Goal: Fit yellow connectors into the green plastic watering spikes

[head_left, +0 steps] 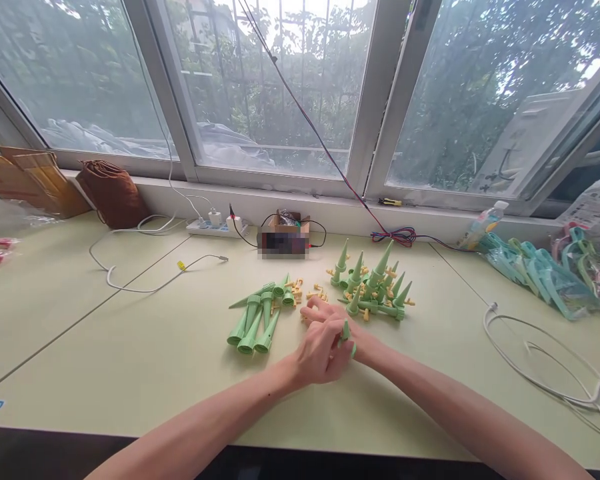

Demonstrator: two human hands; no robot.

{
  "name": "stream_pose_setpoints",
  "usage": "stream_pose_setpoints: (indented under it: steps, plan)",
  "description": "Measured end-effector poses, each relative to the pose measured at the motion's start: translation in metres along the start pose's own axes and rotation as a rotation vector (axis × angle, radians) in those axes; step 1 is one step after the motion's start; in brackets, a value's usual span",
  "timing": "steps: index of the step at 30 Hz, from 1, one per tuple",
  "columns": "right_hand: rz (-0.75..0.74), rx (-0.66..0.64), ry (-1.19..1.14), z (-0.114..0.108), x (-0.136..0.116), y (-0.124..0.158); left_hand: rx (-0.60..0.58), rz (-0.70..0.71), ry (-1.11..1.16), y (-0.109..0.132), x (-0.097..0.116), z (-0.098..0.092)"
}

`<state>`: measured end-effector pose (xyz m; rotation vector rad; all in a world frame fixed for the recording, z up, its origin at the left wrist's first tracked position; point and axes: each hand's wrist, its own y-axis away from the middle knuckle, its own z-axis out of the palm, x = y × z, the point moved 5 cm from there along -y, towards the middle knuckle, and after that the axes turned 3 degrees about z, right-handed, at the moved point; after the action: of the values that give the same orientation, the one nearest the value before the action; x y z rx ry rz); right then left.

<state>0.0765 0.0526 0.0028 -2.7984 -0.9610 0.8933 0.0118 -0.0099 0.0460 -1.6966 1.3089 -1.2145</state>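
My left hand [324,352] is closed around a green plastic plant watering spike [346,331], whose pointed tip sticks up past the fingers. My right hand [323,309] reaches across behind it, fingers stretched and slightly apart over a few small yellow valves [318,291]. The left hand partly covers the right. More yellow valves [294,291] lie just to the left. Beside them is a pile of green hollow spikes [253,323] without valves. To the right of my hands stands a cluster of green spikes [380,273] with yellow valves fitted.
A white power strip [215,229] and a small cardboard box [294,223] stand by the window. White cables lie on the table [130,360] at both sides. A brown bag [113,193] is back left; a bottle [485,223] and bagged teal plastic items [540,273] are at the right.
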Motion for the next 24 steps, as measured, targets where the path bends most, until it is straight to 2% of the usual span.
stream_pose_setpoints:
  steps: [3, 7, 12, 16, 19, 24]
  plan:
    - [-0.011, -0.045, 0.090, 0.002, 0.000, 0.001, -0.003, -0.015, -0.022, -0.001, 0.000, 0.000]
    - [0.028, -0.054, 0.018, -0.008, -0.005, 0.015, 0.003, -0.027, -0.005, 0.000, 0.000, 0.000]
    - [-0.048, 0.000, 0.025, -0.022, -0.011, 0.044, 0.010, -0.015, 0.031, 0.005, -0.003, 0.000]
    - [-0.074, 0.081, 0.055, -0.025, -0.001, 0.060, 0.006, -0.014, 0.072, 0.005, -0.004, -0.001]
    - [-0.078, 0.153, 0.039, -0.027, 0.007, 0.065, 0.032, -0.108, 0.063, 0.005, -0.010, -0.002]
    - [-0.069, 0.284, -0.075, -0.036, 0.016, 0.066, 0.107, -0.413, 0.080, 0.011, -0.028, -0.002]
